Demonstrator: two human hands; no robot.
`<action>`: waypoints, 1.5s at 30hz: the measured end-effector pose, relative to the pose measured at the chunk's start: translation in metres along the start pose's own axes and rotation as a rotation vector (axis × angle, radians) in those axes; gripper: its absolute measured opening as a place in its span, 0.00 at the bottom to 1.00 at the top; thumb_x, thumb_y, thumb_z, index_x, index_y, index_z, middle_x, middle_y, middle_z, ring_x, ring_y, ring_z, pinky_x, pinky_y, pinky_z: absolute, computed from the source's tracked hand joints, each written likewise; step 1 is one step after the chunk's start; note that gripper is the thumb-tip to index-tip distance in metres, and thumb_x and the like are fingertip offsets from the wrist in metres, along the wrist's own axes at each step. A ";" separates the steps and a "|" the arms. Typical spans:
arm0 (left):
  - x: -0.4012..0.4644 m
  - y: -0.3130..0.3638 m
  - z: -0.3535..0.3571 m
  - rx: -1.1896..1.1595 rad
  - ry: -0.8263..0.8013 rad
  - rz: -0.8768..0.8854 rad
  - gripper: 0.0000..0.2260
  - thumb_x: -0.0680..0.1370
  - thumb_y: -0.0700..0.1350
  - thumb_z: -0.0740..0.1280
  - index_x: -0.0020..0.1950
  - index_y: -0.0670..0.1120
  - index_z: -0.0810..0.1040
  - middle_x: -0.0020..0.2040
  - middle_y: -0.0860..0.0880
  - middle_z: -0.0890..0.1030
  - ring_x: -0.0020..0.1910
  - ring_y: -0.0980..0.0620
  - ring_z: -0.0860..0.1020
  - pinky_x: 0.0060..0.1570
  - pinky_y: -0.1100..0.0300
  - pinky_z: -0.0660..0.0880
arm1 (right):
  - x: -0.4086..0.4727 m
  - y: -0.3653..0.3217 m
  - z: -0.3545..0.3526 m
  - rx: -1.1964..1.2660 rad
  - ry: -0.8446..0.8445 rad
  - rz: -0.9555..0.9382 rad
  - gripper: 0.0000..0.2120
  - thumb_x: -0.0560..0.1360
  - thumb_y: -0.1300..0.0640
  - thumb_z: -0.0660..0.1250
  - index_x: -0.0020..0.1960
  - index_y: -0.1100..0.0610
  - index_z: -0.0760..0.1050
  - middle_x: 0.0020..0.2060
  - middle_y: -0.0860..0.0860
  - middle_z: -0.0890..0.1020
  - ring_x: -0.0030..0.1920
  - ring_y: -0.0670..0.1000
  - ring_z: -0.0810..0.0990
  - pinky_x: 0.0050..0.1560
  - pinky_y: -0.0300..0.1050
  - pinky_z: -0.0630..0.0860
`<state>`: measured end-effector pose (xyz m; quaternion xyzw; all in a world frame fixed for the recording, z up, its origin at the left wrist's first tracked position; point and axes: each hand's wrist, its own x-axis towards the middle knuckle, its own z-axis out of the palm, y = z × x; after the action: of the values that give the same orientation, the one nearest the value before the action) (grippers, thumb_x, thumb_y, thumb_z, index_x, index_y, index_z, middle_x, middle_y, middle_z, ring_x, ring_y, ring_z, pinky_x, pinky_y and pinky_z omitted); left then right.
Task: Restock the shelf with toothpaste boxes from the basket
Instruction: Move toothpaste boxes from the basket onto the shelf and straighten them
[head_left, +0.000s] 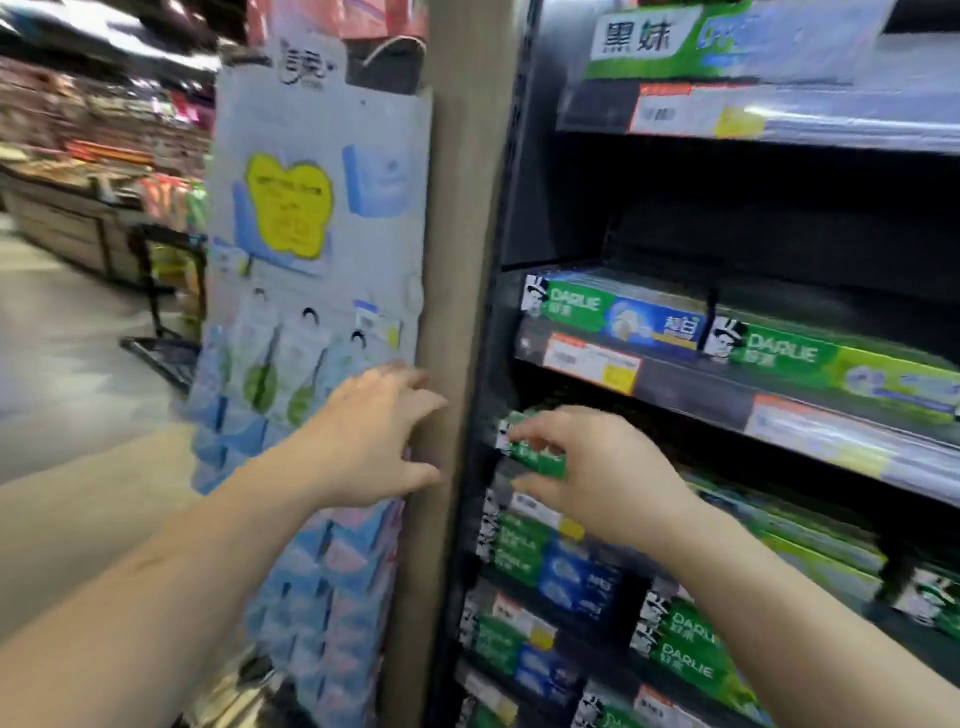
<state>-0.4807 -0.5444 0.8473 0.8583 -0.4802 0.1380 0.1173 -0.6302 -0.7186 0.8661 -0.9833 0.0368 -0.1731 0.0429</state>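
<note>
My right hand (602, 473) grips the end of a green toothpaste box (530, 448) at the left end of a dark shelf (727, 405), fingers curled over its top and thumb under it. My left hand (374, 431) is spread open, its fingers touching the beige end panel (457, 260) of the shelving. More green and blue toothpaste boxes (613, 317) stand in rows on the shelves above and below. The basket is out of view.
A hanging display of blue and green packets (311, 260) covers the end panel to the left. Price labels (592, 364) run along the shelf edges. A dark trolley frame (166, 332) stands in the aisle at far left, near wooden produce stands.
</note>
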 end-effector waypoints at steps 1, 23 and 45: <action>-0.020 -0.022 0.000 0.025 -0.022 -0.036 0.36 0.68 0.66 0.67 0.72 0.54 0.65 0.75 0.45 0.61 0.74 0.47 0.56 0.71 0.54 0.56 | 0.012 -0.021 0.017 0.005 -0.047 -0.047 0.20 0.72 0.45 0.70 0.64 0.44 0.74 0.54 0.44 0.79 0.55 0.48 0.77 0.53 0.45 0.76; -0.373 -0.465 0.012 -0.027 -0.363 -0.603 0.34 0.71 0.59 0.70 0.73 0.53 0.62 0.73 0.52 0.66 0.72 0.50 0.62 0.70 0.54 0.62 | 0.220 -0.450 0.351 0.249 -0.506 -0.220 0.24 0.73 0.49 0.70 0.67 0.48 0.71 0.58 0.48 0.79 0.57 0.50 0.77 0.52 0.43 0.73; -0.324 -0.734 0.298 -0.206 -0.671 -0.684 0.33 0.73 0.59 0.68 0.74 0.54 0.59 0.73 0.52 0.65 0.71 0.50 0.63 0.69 0.56 0.61 | 0.317 -0.415 0.769 0.245 -0.962 0.085 0.21 0.71 0.50 0.67 0.64 0.47 0.72 0.56 0.52 0.79 0.57 0.56 0.77 0.54 0.47 0.75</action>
<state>0.0228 -0.0116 0.4052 0.9479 -0.1931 -0.2408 0.0790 -0.0450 -0.2784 0.2933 -0.9371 0.0322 0.2990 0.1771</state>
